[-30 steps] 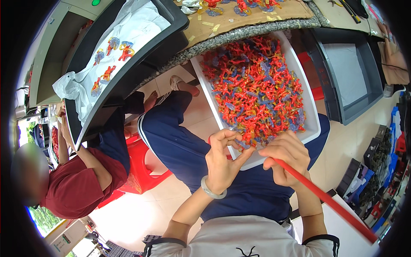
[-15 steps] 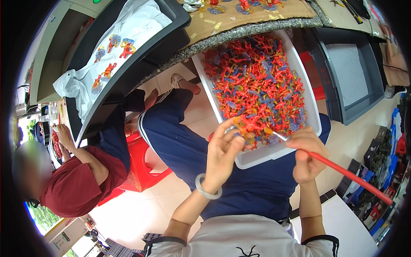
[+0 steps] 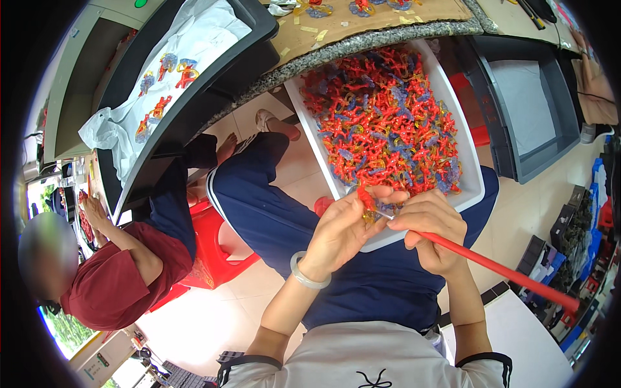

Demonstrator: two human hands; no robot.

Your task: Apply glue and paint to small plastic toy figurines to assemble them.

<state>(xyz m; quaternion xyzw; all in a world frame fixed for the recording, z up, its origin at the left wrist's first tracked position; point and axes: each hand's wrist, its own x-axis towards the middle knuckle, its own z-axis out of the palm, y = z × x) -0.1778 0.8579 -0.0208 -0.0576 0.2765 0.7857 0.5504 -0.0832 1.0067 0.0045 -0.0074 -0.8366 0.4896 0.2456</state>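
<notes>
My left hand [image 3: 341, 233] pinches a small red, yellow and bluish plastic figure [image 3: 367, 199] above the near edge of a white bin. My right hand [image 3: 432, 227] is closed round a long red-handled paintbrush [image 3: 504, 266]. The brush's tip end meets the figure between my hands, though fingers partly hide the contact. The white bin [image 3: 475, 187] rests on my lap, heaped with similar red, yellow and blue-violet figures [image 3: 388, 123].
At upper left, a black tray [image 3: 268, 29] lined with white paper carries several figures. More figures lie on the brown worktable [image 3: 362, 27]. A grey tray [image 3: 569, 123] with a white sheet stands at right. On the left sits a co-worker in a maroon shirt [image 3: 123, 278].
My right hand has moved left and closer to my left hand, bringing the brush along. The held figure has been turned and is now more covered by my fingers.
</notes>
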